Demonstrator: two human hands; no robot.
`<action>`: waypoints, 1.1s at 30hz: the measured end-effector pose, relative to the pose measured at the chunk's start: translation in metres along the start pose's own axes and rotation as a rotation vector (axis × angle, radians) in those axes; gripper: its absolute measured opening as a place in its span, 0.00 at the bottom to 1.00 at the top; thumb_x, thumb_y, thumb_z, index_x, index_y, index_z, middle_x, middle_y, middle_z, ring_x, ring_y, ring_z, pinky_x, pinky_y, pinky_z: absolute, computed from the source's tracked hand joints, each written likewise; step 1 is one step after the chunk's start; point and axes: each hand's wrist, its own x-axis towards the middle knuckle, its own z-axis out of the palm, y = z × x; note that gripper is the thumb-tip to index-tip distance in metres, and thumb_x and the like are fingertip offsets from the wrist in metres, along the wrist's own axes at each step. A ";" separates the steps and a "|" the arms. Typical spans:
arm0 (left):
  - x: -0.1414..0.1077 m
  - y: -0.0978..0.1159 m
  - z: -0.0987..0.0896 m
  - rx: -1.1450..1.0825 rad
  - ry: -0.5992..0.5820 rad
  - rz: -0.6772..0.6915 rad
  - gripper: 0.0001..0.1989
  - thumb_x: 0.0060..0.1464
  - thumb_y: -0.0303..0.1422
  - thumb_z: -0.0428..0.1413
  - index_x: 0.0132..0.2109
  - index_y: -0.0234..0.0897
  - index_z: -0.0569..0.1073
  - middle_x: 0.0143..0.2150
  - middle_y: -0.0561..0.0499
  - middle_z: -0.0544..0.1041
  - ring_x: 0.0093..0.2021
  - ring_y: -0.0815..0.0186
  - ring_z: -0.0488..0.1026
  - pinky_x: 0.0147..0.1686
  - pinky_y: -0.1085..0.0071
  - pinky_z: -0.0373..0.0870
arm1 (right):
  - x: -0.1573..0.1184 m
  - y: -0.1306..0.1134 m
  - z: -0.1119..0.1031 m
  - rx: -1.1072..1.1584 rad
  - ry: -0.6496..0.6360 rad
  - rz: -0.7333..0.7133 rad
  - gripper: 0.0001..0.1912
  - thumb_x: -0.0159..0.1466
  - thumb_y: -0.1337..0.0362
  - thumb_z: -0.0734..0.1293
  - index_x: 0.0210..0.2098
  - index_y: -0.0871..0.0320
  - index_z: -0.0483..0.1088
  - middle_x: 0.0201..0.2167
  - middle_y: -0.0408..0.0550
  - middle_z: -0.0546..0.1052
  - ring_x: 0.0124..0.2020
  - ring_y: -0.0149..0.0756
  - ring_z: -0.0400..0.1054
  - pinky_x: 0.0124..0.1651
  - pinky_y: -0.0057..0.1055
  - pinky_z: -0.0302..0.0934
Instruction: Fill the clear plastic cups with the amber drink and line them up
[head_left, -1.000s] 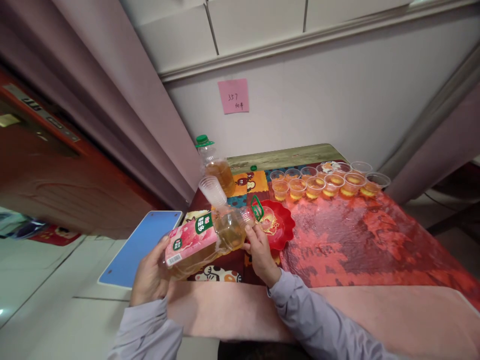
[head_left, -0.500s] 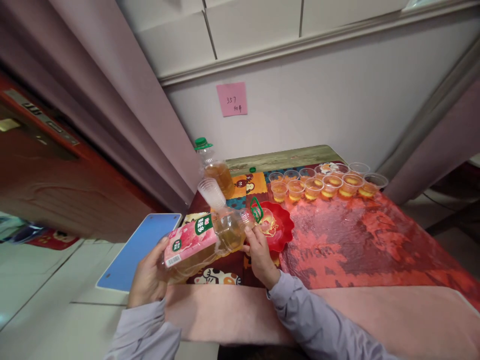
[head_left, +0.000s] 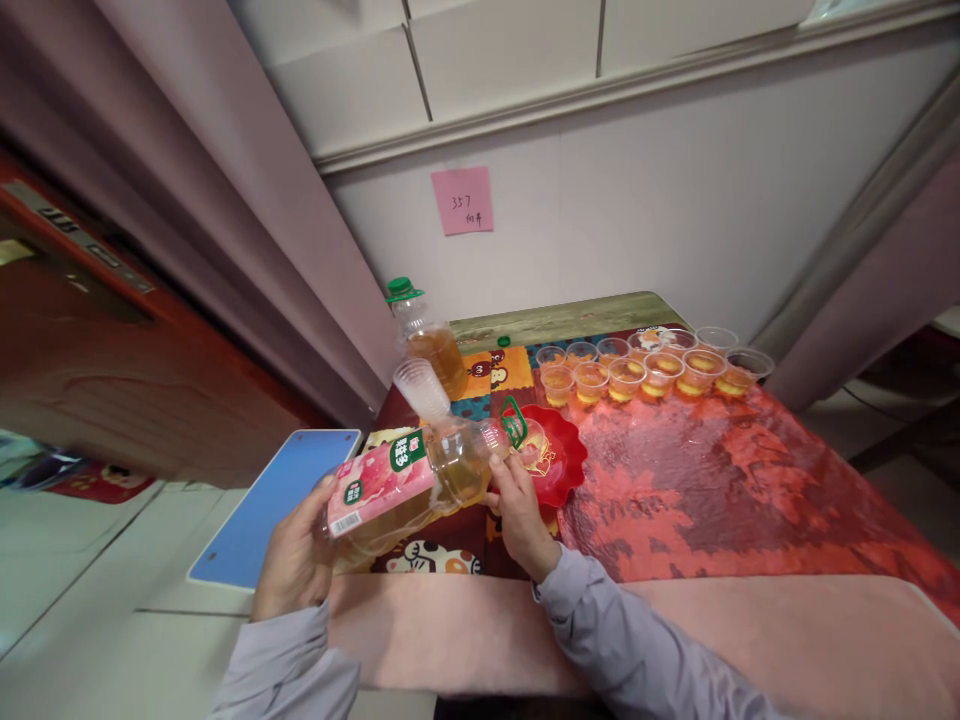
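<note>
A large juice bottle (head_left: 394,480) with a pink label and a green ring handle at its neck lies tilted in both my hands. My left hand (head_left: 296,545) is closed around its base. Near the neck, my right hand (head_left: 519,505) grips it with fingers partly hidden behind the plastic. The uncapped mouth points over a red scalloped dish (head_left: 566,465); pale liquid fills the bottle's lower side. Beyond it stands a stack of clear plastic cups (head_left: 422,388), and behind that a second juice bottle (head_left: 437,355) with a green cap.
Several clear cups with amber juice (head_left: 626,378) stand in rows at the table's back right. A small green cap (head_left: 503,341) lies near the back edge. Left of the table is a blue board (head_left: 274,505). A pink note (head_left: 462,201) hangs on the wall.
The view has shifted very slightly. Both hands keep the same hold on the bottle, and its tilt looks almost unchanged.
</note>
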 end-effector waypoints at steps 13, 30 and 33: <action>-0.010 0.006 0.010 -0.007 0.034 0.002 0.11 0.65 0.21 0.56 0.39 0.32 0.83 0.33 0.49 0.87 0.26 0.66 0.82 0.28 0.73 0.82 | -0.001 -0.004 0.002 0.000 -0.012 0.009 0.32 0.62 0.38 0.76 0.56 0.52 0.77 0.56 0.52 0.84 0.54 0.47 0.80 0.45 0.38 0.80; -0.006 0.005 0.007 -0.003 0.043 0.020 0.07 0.61 0.22 0.61 0.40 0.35 0.83 0.33 0.50 0.87 0.27 0.65 0.83 0.27 0.75 0.81 | -0.002 -0.008 0.002 -0.006 -0.026 0.014 0.33 0.63 0.39 0.75 0.60 0.50 0.76 0.56 0.51 0.84 0.57 0.49 0.80 0.45 0.38 0.80; -0.006 0.005 0.007 0.000 0.038 0.016 0.08 0.63 0.22 0.59 0.39 0.34 0.83 0.33 0.51 0.87 0.27 0.66 0.83 0.28 0.74 0.82 | -0.002 -0.008 0.003 -0.004 -0.028 0.018 0.34 0.62 0.38 0.76 0.60 0.50 0.76 0.58 0.52 0.84 0.57 0.49 0.79 0.45 0.38 0.80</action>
